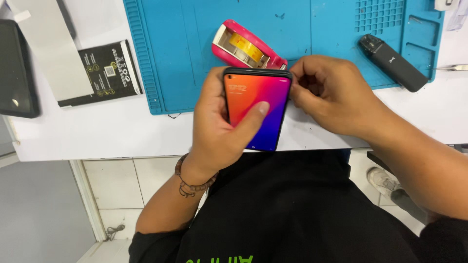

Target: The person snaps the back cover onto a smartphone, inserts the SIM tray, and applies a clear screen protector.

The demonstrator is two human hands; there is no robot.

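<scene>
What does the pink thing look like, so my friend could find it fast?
Find the blue mat on the white table. At its near edge, just above the phone, lies the tape dispenser. It alone is bright pink, with a yellow roll inside.

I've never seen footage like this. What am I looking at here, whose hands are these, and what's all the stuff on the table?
This is one picture from a camera worn on a person's head, looking down at their own two bare hands; there is no machine. The left hand holds a smartphone with a lit orange-to-blue screen, thumb across the glass. The right hand pinches the phone's upper right edge. Behind it, on a blue work mat, stands a pink tape dispenser and lies a dark pen-like device. To the left, on the white table, lie a black booklet and a dark tablet-like slab.
</scene>
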